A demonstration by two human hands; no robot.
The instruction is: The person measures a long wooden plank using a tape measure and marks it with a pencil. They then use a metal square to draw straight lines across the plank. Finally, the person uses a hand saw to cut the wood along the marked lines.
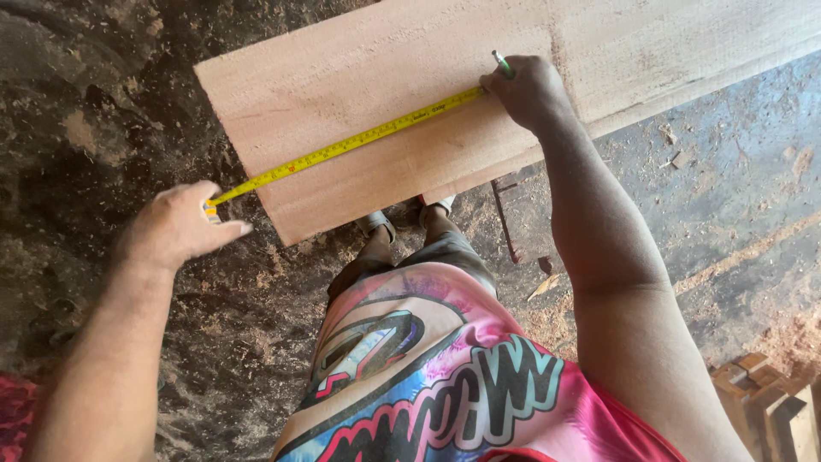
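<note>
From the head camera I look down on a wide pale wooden board [428,94] lying slantwise over a dark floor [103,103] strewn with sawdust. A yellow tape measure [342,147] runs across the board's near end, pulled taut from beyond its left edge up to the middle of the plank.

My left hand [175,227] sits off the board's left end, its fingers curled shut around the tape case, of which only a sliver shows by the thumb. My right hand [530,90] presses down on the board at the tape's far end, fingers closed on a green pencil [502,63] whose top pokes out above the knuckles (the tip is hidden, so I cannot tell whether it touches the wood).

What worries me: the tape crosses the board at a slant rather than square to its edge, so any reading taken here may run long. If the left hand drifts or slackens, the tape could sag or slide off the board's end. The right hand also covers the spot where tape and pencil meet, so a mark could land off the graduation. Sandalled feet [410,218] stand just under the board's near edge, and a rusty metal piece [505,222] lies on the floor beside them, an easy thing to trip on.
</note>
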